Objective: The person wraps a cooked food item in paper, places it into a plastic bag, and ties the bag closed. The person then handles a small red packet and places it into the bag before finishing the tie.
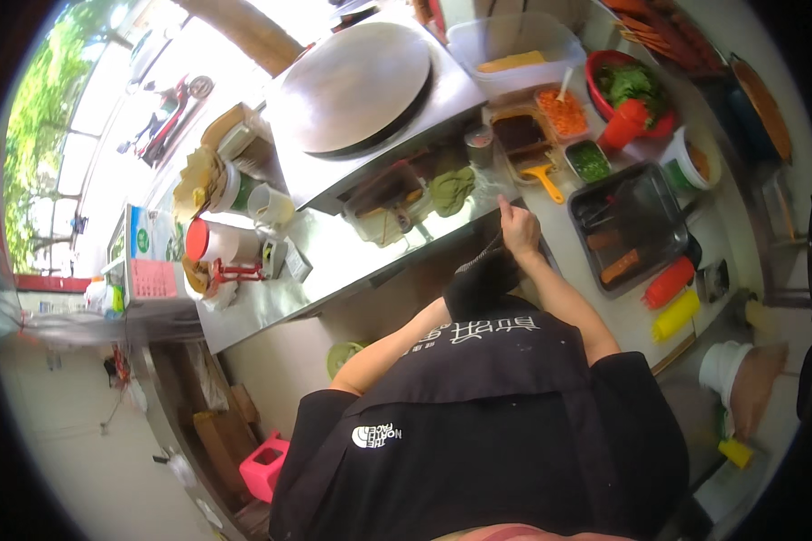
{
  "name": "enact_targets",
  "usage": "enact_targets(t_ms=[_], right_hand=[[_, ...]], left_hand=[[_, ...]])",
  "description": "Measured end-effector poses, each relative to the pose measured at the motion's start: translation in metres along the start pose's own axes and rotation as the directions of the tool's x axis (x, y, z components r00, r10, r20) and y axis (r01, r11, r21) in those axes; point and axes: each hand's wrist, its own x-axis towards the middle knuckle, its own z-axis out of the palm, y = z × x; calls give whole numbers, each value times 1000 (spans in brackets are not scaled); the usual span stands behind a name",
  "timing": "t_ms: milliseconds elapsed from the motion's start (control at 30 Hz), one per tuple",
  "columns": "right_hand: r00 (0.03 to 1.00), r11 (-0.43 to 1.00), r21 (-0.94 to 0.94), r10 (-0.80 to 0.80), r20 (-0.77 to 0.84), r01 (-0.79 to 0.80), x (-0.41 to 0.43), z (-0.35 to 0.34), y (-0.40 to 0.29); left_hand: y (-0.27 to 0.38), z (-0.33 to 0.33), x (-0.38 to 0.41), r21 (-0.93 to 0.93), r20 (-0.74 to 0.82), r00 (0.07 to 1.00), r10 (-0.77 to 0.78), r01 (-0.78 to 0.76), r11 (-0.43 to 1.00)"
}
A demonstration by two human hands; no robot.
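Note:
My right hand (520, 226) is raised at the counter's front edge, its fingers curled and thumb sticking up. Whether it holds anything cannot be told. Beside it are bunched black fabric (480, 280) and a thin striped cord or edge (479, 255). My left forearm reaches to this fabric, and the left hand is hidden there. Beyond the hands, a round griddle plate (362, 84) sits on a steel cooker. A green cloth (452, 191) and a clear container (382, 209) lie below it. An orange-handled brush (545, 182) rests at a sauce container (521, 132).
Right: shredded carrot (561, 113), chopped greens (587, 162), a red bowl of lettuce (666, 125), a dark tray (585, 260), red (670, 280) and yellow (675, 316) bottles. Left: a red-lidded jar (227, 240) and a stack of flat yellowish pieces (199, 179). A pink stool (265, 470) stands low left.

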Motion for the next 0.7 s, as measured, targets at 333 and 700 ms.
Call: enact_targets(t_ms=[333,700], right_hand=[[924,918,281,179,337,-281,-18,-53,-9],[1000,1000,-23,-12,-23,11,-30,-28,7]], left_hand=[[-15,-5,1,753,280,839,466,-493,436],[-12,-18,-6,222,346,938,17,-100,970]])
